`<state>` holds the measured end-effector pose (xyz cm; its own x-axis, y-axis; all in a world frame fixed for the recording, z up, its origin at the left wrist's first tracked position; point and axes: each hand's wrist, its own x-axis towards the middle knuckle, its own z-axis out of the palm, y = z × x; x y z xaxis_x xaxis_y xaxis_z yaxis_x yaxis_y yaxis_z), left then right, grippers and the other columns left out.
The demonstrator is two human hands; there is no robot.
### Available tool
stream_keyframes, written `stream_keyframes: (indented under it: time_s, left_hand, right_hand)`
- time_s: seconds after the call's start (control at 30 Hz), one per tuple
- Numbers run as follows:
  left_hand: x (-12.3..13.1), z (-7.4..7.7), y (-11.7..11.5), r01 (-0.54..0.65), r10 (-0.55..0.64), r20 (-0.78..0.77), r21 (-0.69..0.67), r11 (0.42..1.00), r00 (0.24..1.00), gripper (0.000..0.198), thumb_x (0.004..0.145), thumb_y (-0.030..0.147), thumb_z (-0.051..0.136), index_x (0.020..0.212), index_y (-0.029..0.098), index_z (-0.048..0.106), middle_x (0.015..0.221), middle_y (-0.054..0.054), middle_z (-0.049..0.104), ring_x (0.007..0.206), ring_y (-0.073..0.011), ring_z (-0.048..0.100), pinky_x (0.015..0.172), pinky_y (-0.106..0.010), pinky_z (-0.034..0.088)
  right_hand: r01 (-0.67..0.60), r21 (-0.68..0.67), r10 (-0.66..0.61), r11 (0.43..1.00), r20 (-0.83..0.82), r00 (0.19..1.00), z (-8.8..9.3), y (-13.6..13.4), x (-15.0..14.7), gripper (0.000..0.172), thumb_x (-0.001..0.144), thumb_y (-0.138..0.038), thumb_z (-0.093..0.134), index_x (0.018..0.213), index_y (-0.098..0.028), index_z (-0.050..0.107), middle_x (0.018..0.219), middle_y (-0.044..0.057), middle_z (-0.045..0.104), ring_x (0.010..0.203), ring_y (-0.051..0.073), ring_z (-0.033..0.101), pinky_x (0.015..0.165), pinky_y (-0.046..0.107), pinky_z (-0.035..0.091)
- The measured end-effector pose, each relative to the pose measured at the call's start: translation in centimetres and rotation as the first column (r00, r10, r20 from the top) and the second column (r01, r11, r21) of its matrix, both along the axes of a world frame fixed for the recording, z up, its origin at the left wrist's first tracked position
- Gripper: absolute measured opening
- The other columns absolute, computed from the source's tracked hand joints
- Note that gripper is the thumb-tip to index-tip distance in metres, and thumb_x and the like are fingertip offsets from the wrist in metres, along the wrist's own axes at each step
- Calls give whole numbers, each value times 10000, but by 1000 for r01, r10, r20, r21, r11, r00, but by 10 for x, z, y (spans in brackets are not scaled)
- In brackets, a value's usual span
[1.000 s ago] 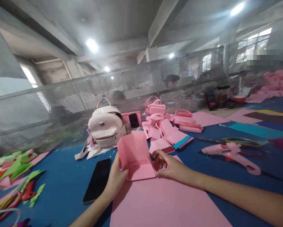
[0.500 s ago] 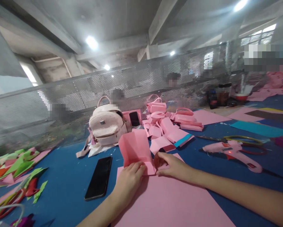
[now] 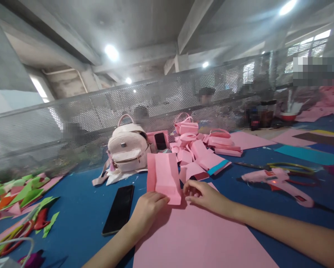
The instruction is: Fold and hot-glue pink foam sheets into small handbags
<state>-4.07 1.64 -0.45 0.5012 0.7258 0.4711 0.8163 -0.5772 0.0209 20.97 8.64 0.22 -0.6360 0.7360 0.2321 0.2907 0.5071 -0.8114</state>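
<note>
Creased but apparently not yet closed up, the folded paper (image 3: pixel 164 173) sat at the pink sheet (image 3: pixel 203 238), left hand (image 3: pixel 148 210) on its near edge, grip unclear, right hand (image 3: pixel 199 194) loosely parted beside it.

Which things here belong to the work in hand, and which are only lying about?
In the work:
folded pink piece, touched by the left hand
pink sheet beneath it
glue gun, probably (light on)

Seemingly lying about:
pale backpack
nearer black phone
</note>
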Motion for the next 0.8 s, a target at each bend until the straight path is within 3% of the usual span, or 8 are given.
stream_keyframes:
  time_s: [0.17, 0.3, 0.37, 0.43, 0.57, 0.63, 0.7, 0.8]
  left_hand:
    - [-1, 18, -4, 124, -142, 107, 163, 979, 984, 255, 931, 62, 495, 916, 224, 691, 981, -31, 736, 982, -188, 648, 1001, -401, 431]
    - [-5, 22, -5, 18, -85, 244, 265, 964, 966, 324, 870, 8, 485, 671, 204, 650, 1175, -64, 639, 1130, -241, 555, 931, -401, 447]
    - [-9, 21, -5, -42, -30, 315, 219, 975, 949, 293, 830, 32, 537, 607, 194, 635, 1257, -62, 575, 1156, -271, 522, 899, -393, 461]
    - [-11, 21, -6, -49, 3, 368, 115, 992, 930, 246, 815, 89, 598, 599, 197, 642, 1190, -59, 581, 1077, -260, 549, 825, -348, 480]
    - [-8, 29, -5, 77, -60, 388, -30, 997, 920, 272, 876, 122, 566, 632, 201, 656, 943, -45, 630, 851, -179, 597, 674, -257, 446]
    - [-2, 34, -3, 156, -147, 325, -4, 988, 934, 333, 921, 112, 504, 644, 206, 663, 901, -40, 661, 814, -161, 604, 664, -252, 426]
    - [4, 40, 1, 211, -214, 233, 40, 977, 949, 359, 949, 130, 482, 663, 217, 681, 891, -39, 689, 812, -160, 608, 686, -263, 420]
    - [11, 47, 7, 234, -234, 158, 17, 972, 959, 325, 948, 156, 503, 722, 233, 724, 921, -49, 707, 835, -170, 621, 715, -271, 438]
  right_hand:
    - [112, 15, -103, 994, -276, 956, -1, 9, 1, 130, 927, -313, 446, 964, -220, 528, 939, 36, 607, 854, 192, 574, 738, 304, 468]
    - [364, 57, -300, 929, -456, 838, 3, 27, 9, 112, 894, -327, 449, 941, -236, 494, 910, 25, 549, 856, 198, 547, 770, 311, 463]
    - [465, 85, -360, 881, -517, 776, 9, 31, 15, 112, 886, -307, 442, 952, -237, 499, 926, 28, 544, 904, 209, 541, 827, 323, 451]
    - [454, 125, -328, 882, -529, 783, 18, 29, 18, 145, 915, -295, 414, 993, -233, 519, 975, 39, 565, 965, 214, 547, 893, 335, 435]
    - [80, 225, -20, 971, -258, 966, 43, 9, 11, 298, 998, -395, 379, 1102, -232, 606, 1121, 57, 650, 1046, 221, 592, 906, 335, 450]
    - [-73, 274, 76, 959, 1, 997, 55, -1, 0, 310, 922, -449, 568, 1150, -254, 645, 1164, 43, 680, 1029, 234, 625, 854, 320, 470]
    - [-133, 353, 54, 926, 224, 973, 64, -8, -12, 304, 825, -433, 711, 1077, -263, 711, 1065, 26, 734, 949, 244, 660, 791, 309, 465]
    - [-180, 455, -34, 872, 423, 906, 73, -7, -26, 96, 849, -279, 694, 882, -250, 779, 843, 13, 772, 805, 214, 688, 662, 274, 414]
